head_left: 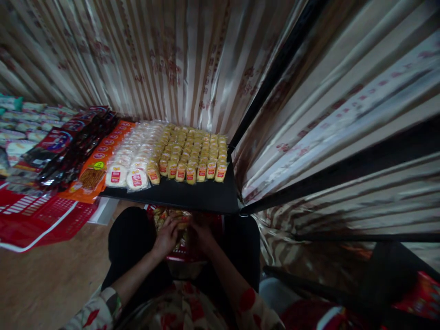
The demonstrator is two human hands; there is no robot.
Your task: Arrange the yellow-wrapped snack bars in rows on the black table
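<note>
My left hand (167,236) and my right hand (202,234) reach down into a red basket (217,223) between my knees, both touching packets of snacks (165,215) inside it. Whether either hand grips a packet is hidden in the dim light. Just beyond the basket lies a black board (192,196) bearing rows of small yellow packets (195,153) with red labels, and to their left rows of round white packets (129,167).
Orange packets (98,162), dark packets (65,146) and pale packets (20,130) lie in rows at the left. A red plastic tray (41,220) sits on the wooden floor (44,279). Striped curtains (165,59) hang behind and at the right.
</note>
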